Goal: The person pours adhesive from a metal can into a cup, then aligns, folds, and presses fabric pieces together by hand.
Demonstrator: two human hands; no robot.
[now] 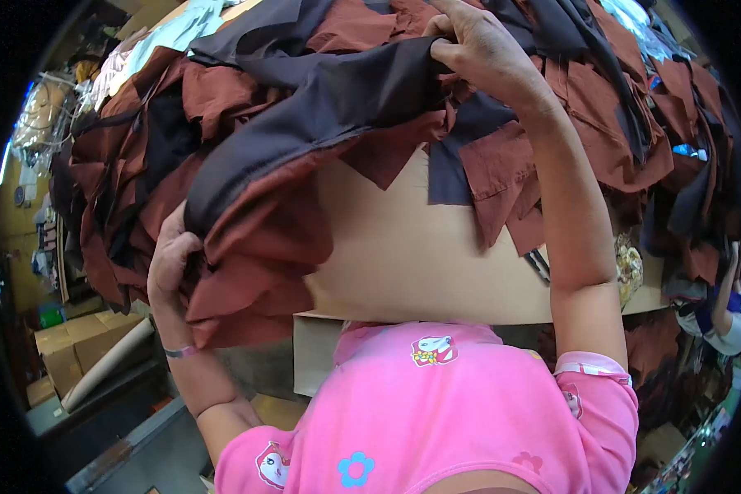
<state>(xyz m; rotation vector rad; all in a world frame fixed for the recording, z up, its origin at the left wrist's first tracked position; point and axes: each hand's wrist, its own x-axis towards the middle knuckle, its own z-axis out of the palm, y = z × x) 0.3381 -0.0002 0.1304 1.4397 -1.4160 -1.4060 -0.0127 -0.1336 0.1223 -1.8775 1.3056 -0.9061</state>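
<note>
A dark navy and rust-brown fabric piece [321,103] is stretched between my two hands above the table. My left hand [173,253] is closed on its lower left end, where rust-brown cloth hangs down in folds. At the upper right, my right hand [477,51] pinches the other end, fingers curled over the dark edge. Along the dark strip's lower side runs a seam with the rust-brown cloth beneath it. Loose rust-brown pieces [502,177] and a dark piece [461,148] lie on the table below my right hand.
A large heap of dark and rust-brown cloth [609,123] covers the back and sides of the tan tabletop [395,263]. Pale blue cloth [173,37] lies at the back left. Cardboard boxes [82,350] stand at lower left. Another person [720,317] is at the right edge.
</note>
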